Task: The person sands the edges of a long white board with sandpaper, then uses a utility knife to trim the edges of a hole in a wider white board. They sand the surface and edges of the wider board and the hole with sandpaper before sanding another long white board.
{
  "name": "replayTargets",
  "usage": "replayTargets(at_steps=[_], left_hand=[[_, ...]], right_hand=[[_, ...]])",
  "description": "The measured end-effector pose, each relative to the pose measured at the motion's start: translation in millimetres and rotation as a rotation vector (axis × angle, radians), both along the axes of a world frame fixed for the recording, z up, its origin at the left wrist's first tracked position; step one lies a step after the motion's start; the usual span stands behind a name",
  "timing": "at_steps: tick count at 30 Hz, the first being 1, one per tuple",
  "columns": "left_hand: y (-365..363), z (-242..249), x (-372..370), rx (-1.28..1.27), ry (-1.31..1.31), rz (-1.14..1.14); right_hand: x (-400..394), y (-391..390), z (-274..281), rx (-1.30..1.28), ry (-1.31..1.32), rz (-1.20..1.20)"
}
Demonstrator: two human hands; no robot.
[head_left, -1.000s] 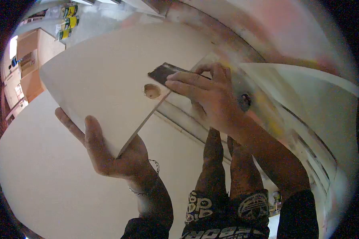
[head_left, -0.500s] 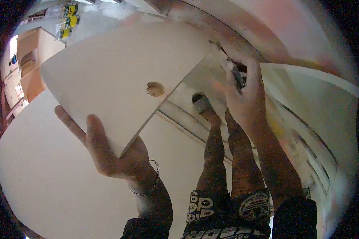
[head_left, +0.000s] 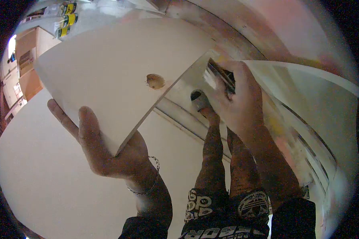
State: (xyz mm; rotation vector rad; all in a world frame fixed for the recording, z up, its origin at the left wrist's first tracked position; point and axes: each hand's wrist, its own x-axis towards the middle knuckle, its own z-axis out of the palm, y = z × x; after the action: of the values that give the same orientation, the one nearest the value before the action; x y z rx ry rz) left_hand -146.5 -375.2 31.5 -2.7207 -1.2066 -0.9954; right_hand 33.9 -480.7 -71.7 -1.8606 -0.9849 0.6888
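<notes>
A pale, flat panel point(head_left: 103, 63) with a round recessed hole point(head_left: 155, 81) near one edge is tilted in front of me. My left hand point(head_left: 111, 155) supports its near corner, with fingers on its face and the edge resting in the palm. My right hand point(head_left: 243, 95) is closed around a small flat piece point(head_left: 220, 75), dark with a pale side, whose kind I cannot make out. That piece is just right of the panel's long edge, with a narrow gap seemingly between them.
Another large pale panel point(head_left: 48, 167) lies below on the left. A curved-looking white board point(head_left: 315, 91) is at right. Several yellow-labelled containers point(head_left: 70, 19) stand at upper left. My legs and a slippered foot point(head_left: 199, 99) are beneath the work.
My right hand has moved left and slightly down, turning the flat piece so its pale side shows more. My left hand and the panel have shifted slightly left.
</notes>
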Motion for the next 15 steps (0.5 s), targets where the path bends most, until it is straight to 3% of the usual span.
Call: replayTargets(at_steps=[4, 6, 9, 15], left_hand=[[-1, -1, 5, -0.033, -0.047, 0.012], [-2, -3, 11, -0.089, -0.202, 0.033], [-1, -1, 10, 0.007, -0.053, 0.036], [-4, 2, -1, -0.064, -0.090, -0.017]], right_hand=[[-9, 13, 6, 0.102, -0.160, 0.040], [-16, 18, 11, 0.131, -0.162, 0.087], [-27, 21, 14, 0.237, -0.145, 0.110], [-26, 24, 11, 0.365, -0.178, 0.177]])
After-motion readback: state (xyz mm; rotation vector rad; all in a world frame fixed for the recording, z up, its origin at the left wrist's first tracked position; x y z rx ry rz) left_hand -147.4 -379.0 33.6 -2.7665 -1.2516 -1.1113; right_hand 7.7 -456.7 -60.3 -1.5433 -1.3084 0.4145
